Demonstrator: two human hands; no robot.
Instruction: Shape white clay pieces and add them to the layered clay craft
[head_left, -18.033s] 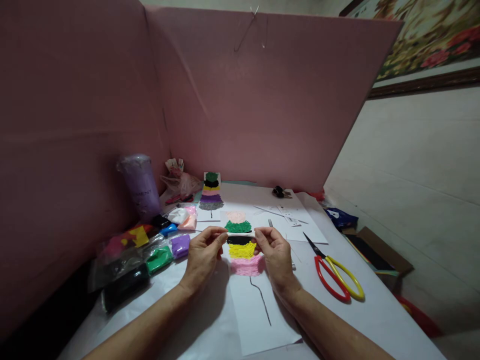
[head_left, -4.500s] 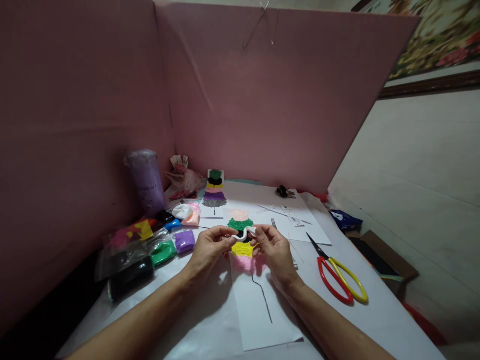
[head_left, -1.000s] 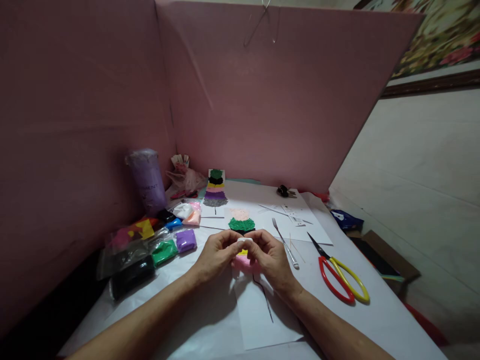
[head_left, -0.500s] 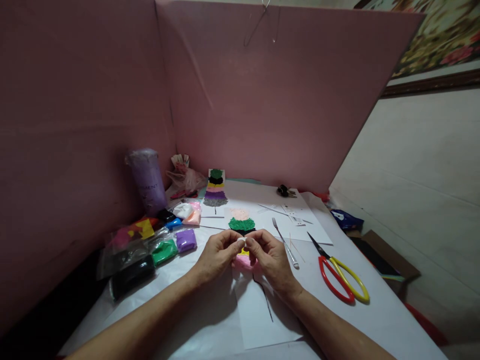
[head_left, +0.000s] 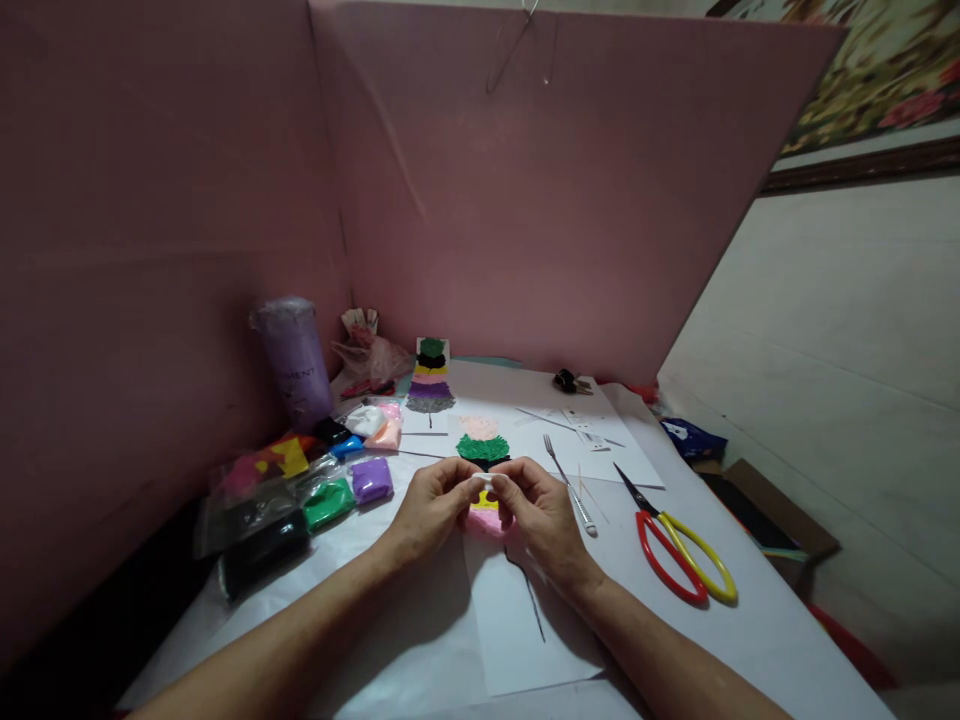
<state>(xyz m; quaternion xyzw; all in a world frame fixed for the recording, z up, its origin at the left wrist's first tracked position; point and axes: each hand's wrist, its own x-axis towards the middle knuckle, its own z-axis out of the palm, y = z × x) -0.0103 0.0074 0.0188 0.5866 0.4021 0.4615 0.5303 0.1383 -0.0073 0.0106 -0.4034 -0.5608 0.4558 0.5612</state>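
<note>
Between my fingertips is a small piece of white modelling clay (head_left: 488,477). My left hand (head_left: 431,505) pinches its left end and my right hand (head_left: 541,510) pinches its right end. Both hands are closed, just above a white paper strip (head_left: 517,650). On that paper lie bands of coloured clay: pale peach (head_left: 480,428), green (head_left: 482,447), black, yellow and pink (head_left: 487,522). A thin dark line (head_left: 534,597) runs down the paper below the bands. My hands hide part of the black and yellow bands.
Right of my hands lie a fork (head_left: 570,485), thin sticks (head_left: 589,490) and red-and-yellow-handled scissors (head_left: 667,540). Packets of clay (head_left: 330,503) and a purple tumbler (head_left: 292,360) stand left. Behind are a finished-looking striped clay picture (head_left: 430,378) and keys (head_left: 571,382).
The white clay between my fingertips shows longer and wider now, with my thumbs slightly farther apart. Everything else on the table stays put.
</note>
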